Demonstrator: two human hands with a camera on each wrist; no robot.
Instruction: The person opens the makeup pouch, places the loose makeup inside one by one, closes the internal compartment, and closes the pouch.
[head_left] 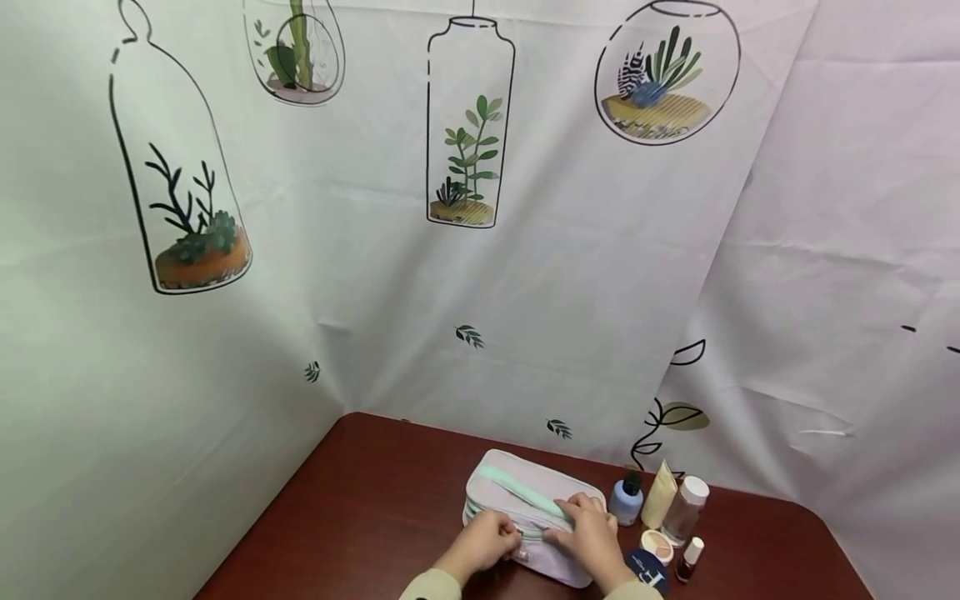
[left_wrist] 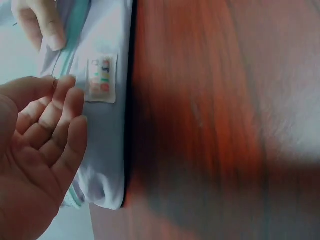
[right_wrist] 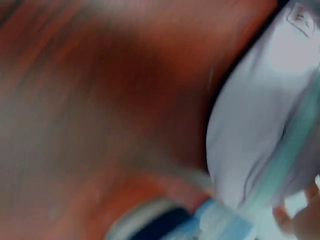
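Observation:
A pale lilac zippered pouch (head_left: 558,481) with mint-green trim and a mint strap (head_left: 517,490) across its top lies on the table. At its front, my left hand (head_left: 486,537) pinches what looks like the zipper pull between thumb and index finger; the pull is mostly hidden by the fingertips. In the left wrist view, a small label patch (left_wrist: 101,78) is sewn beside the zipper. My right hand (head_left: 592,537) rests on the pouch's right end, thumb apart from the bent fingers. Only a few of its fingers (right_wrist: 305,215) show in the right wrist view.
Right of the pouch stand a blue bottle (head_left: 626,500) with a black cap, a cream tube (head_left: 660,496) and a clear white-capped jar (head_left: 686,512). Nearer are a round compact (head_left: 657,547), a dark blue round item (head_left: 647,570) and a nail polish bottle (head_left: 689,560). Fabric walls border the table (head_left: 360,500).

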